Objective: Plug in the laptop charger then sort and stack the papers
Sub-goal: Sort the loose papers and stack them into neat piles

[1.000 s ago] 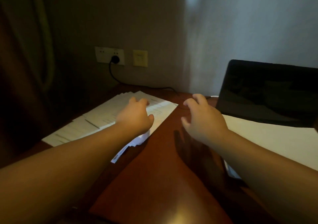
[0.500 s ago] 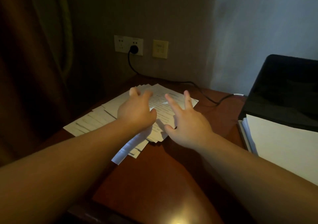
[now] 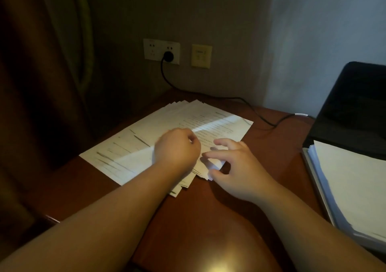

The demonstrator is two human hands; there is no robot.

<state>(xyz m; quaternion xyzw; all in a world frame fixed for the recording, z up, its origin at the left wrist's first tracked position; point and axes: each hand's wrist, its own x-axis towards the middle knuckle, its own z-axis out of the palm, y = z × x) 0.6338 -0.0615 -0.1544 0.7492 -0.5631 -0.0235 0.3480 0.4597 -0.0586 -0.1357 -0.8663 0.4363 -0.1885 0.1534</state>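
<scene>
Several printed papers [image 3: 146, 146] lie fanned out on the brown desk [image 3: 208, 219]. My left hand [image 3: 177, 148] rests on them with its fingers curled under; what they hold is hidden. My right hand [image 3: 236, 167] pinches the near right corner of the sheets between thumb and fingers. The black charger plug [image 3: 168, 56] sits in the white wall socket [image 3: 161, 51]. Its black cable [image 3: 240, 101] runs along the desk to the black laptop [image 3: 355, 108] at the right.
A second white stack of paper [image 3: 351, 188] lies on the laptop's base at the right. A yellowish wall plate [image 3: 201, 56] is beside the socket. A dark curtain [image 3: 41, 83] hangs at the left, close to the desk's edge.
My right hand moved left onto the papers and took hold of their near corner. My left hand's fingers curled and drew back toward me. The view shifted left.
</scene>
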